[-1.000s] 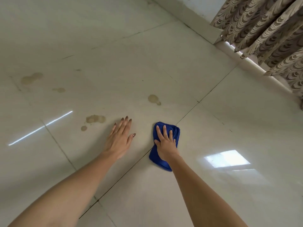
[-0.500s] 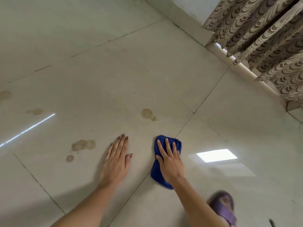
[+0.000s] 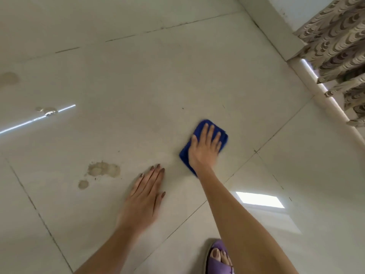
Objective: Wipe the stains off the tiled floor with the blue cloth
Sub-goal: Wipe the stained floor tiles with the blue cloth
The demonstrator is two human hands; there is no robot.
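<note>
A purple slipper (image 3: 219, 260) stands nearer than the blue cloth (image 3: 199, 127). Near-left of the cloth, the left hand (image 3: 144, 196) lies flat on the tiled floor (image 3: 158, 86), its grip holding nothing. The right hand (image 3: 205, 150) presses the cloth, fingers straight. To the cloth's left lie brown stains (image 3: 103, 170); beyond it, to the right, hangs a curtain (image 3: 335, 42).

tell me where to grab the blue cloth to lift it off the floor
Probably its far edge, pinched from above: the blue cloth lies folded flat on the tiled floor, and the right hand presses on its middle, leaving that edge free.
</note>
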